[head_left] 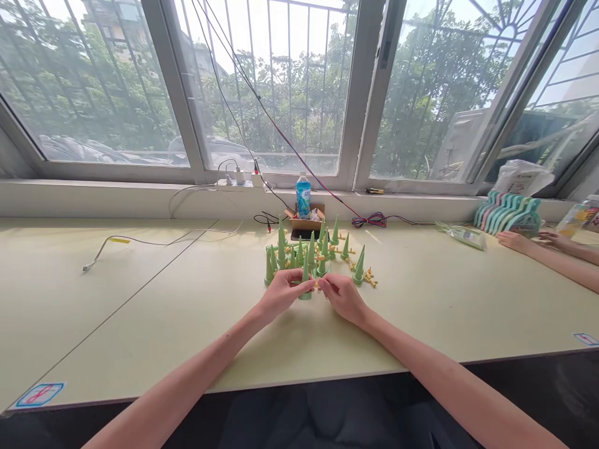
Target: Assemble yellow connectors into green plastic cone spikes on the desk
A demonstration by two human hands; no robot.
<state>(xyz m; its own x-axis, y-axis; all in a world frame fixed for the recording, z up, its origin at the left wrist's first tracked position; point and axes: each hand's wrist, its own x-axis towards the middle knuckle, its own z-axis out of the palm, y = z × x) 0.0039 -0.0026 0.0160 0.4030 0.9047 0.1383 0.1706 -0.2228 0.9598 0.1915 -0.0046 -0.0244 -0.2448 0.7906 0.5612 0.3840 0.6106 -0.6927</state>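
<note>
My left hand (284, 292) is closed around a green plastic spike (306, 280), a tapered cone held upright with its wide end down, just over the table. My right hand (344, 296) pinches a small yellow valve piece (317, 284) at the right side of that spike. Whether the yellow piece sits inside the spike cannot be seen, because my fingers cover the join. Right behind my hands stand several more green spikes (281, 244), mostly point up. Loose yellow pieces (370, 278) lie among them and to their right.
A blue bottle (303, 198) stands in a small cardboard box (306, 223) by the window sill. Cables (374, 219) run along the table's back. At the right, another person's hands (515, 242) are near several pastel hangers (508, 212). A white cable (135, 239) lies at left.
</note>
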